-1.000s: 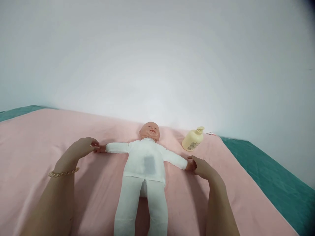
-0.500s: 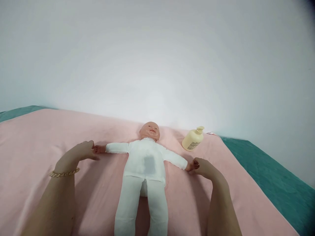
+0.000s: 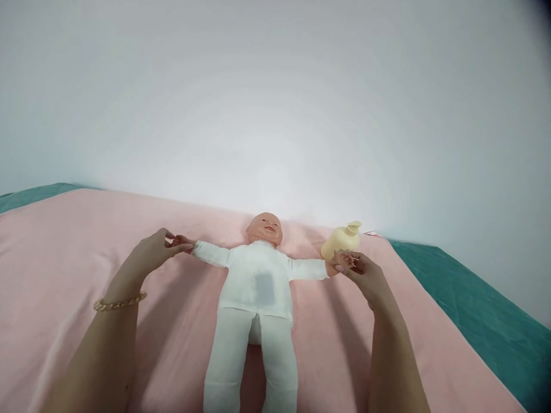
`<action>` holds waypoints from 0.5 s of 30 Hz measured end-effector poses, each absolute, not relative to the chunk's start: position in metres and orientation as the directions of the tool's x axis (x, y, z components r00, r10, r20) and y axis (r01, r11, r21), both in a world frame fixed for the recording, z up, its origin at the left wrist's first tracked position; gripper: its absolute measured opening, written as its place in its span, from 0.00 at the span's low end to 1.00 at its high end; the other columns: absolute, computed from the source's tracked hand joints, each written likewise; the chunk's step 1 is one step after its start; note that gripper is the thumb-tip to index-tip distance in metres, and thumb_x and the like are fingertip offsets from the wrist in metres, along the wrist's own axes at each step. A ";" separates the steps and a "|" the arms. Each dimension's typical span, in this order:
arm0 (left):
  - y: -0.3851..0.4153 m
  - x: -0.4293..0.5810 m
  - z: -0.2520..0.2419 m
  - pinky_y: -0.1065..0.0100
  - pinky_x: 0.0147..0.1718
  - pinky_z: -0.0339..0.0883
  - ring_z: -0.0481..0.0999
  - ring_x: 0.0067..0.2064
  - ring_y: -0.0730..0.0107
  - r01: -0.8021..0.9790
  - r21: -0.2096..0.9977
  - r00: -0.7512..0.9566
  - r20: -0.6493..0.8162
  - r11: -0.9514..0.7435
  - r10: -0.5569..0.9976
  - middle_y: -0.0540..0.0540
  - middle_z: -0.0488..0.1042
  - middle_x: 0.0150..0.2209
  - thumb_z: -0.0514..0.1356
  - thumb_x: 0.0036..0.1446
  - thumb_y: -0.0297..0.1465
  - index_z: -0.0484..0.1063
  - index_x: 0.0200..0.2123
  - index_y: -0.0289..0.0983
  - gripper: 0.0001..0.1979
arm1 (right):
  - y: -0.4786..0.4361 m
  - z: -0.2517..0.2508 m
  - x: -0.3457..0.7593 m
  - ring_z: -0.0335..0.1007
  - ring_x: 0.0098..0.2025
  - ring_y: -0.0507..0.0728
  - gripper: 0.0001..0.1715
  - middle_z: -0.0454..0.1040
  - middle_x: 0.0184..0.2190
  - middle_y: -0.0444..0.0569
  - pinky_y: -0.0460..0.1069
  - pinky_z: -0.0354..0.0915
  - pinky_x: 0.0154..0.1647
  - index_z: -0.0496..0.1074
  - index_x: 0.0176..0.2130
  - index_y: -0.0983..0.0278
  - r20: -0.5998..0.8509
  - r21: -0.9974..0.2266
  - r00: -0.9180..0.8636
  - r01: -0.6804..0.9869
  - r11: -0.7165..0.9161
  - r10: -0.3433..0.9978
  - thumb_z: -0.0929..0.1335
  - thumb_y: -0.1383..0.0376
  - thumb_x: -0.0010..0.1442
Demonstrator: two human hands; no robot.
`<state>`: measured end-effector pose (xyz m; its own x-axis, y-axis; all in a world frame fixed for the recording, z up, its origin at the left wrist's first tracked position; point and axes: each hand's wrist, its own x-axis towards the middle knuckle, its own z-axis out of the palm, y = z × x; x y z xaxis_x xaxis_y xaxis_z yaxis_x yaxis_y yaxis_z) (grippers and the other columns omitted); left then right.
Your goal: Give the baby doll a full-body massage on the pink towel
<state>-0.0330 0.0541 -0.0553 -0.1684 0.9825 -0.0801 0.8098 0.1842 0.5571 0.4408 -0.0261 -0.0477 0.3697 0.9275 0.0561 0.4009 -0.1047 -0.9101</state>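
Note:
A baby doll (image 3: 253, 275) with a white cloth body and a grey patch on its front lies on its back, arms stretched out to both sides. Fingers and thumb of my left hand (image 3: 152, 252) pinch the doll's hand (image 3: 181, 240) on the left side. On the right, my right hand (image 3: 364, 275) grips the doll's other hand (image 3: 342, 263) between thumb and fingers. Just behind that hand stands a pale yellow pump bottle (image 3: 340, 240), its lower part partly covered. A beaded bracelet (image 3: 120, 301) circles my left wrist.
A pink sheet (image 3: 86, 246) lies under the doll. Green fabric (image 3: 465, 287) shows beyond it on the right and at the far left. A pale wall (image 3: 267, 115) rises directly behind the doll's head.
Both of my hands have moved up with the doll's hands in them. The doll's arms are raised, the right-side one more, and its hand now overlaps the bottle in view.

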 end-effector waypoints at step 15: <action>0.073 0.041 -0.057 0.59 0.52 0.69 0.76 0.51 0.58 -0.015 0.962 -0.192 0.265 -0.273 0.945 0.41 0.78 0.48 0.67 0.48 0.41 0.71 0.54 0.37 0.30 | 0.045 -0.072 0.402 0.68 0.58 0.64 0.31 0.76 0.51 0.53 0.56 0.67 0.56 0.75 0.46 0.62 0.160 -0.970 0.268 -0.134 0.202 0.950 0.75 0.47 0.47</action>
